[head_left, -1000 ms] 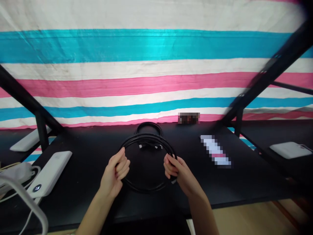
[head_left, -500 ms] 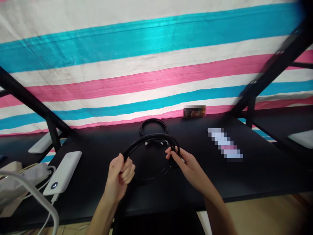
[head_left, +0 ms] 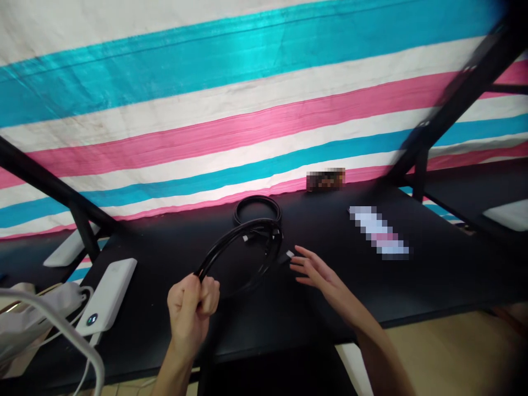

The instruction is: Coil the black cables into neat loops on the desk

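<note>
My left hand [head_left: 193, 302] is closed in a fist round one side of a coiled black cable [head_left: 239, 231], which loops up and to the right above the table. To the right of that loop, my right hand [head_left: 315, 269] has its fingers spread and holds nothing. A cable plug with a pale metal tip [head_left: 290, 254] is just beside its fingertips; whether they touch I cannot tell. Behind, a second coiled black cable [head_left: 258, 199] lies on the black table [head_left: 330, 308], and another metal plug [head_left: 246, 238] shows near it.
On the left lie a white power bank [head_left: 108, 294] with a lit display and a white power strip [head_left: 61, 302]. A blurred-out phone-like object [head_left: 379, 234] lies at right, a small pixelated item [head_left: 325, 180] at the back. Black frame bars [head_left: 449, 104] slant up beside the striped sheet [head_left: 206, 143].
My right hand has let go of the cable coil and opened its fingers. My left hand, still gripping the coil, has shifted slightly left and down.
</note>
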The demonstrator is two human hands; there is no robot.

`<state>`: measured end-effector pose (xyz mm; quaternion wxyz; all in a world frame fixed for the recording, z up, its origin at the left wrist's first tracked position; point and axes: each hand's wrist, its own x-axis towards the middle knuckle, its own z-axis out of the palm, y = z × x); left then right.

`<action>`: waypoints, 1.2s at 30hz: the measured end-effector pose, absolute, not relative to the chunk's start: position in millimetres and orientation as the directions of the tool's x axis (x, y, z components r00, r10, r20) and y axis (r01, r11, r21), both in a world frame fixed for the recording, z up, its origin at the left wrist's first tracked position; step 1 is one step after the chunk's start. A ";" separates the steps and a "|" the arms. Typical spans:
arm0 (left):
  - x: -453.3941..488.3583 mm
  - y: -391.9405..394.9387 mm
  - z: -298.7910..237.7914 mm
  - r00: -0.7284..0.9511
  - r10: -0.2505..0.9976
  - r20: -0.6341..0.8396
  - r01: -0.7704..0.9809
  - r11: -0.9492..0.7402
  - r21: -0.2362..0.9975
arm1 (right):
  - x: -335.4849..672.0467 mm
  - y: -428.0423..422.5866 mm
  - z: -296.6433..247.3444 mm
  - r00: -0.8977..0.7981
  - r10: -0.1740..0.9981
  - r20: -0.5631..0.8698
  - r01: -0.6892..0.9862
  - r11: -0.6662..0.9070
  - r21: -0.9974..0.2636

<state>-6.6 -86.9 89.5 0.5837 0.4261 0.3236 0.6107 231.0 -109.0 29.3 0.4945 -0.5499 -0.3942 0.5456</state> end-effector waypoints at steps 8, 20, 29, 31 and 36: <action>0.3 -92.2 99.3 0.130 0.991 -0.013 -0.641 0.094 0.762 | 177.8 -118.0 20.6 0.021 0.959 -0.282 -0.568 -0.221 -0.793; 1.4 -90.8 80.0 0.452 0.860 -0.236 -0.558 0.479 0.678 | 183.2 -124.6 32.7 0.116 0.959 -0.259 -0.524 -0.163 -0.836; -14.5 -84.2 46.9 0.227 0.953 -0.201 -0.239 0.254 0.937 | 176.1 -127.1 32.5 0.150 0.939 -0.309 -0.377 -0.234 -0.896; -17.1 -85.5 42.1 0.145 0.977 -0.157 -0.094 0.172 0.981 | 176.8 -125.8 37.7 0.132 0.943 -0.306 -0.261 -0.264 -0.928; -24.5 -85.9 41.8 0.098 0.995 -0.018 0.127 0.006 0.992 | 173.8 -123.7 47.3 0.160 0.946 -0.283 -0.131 -0.264 -0.956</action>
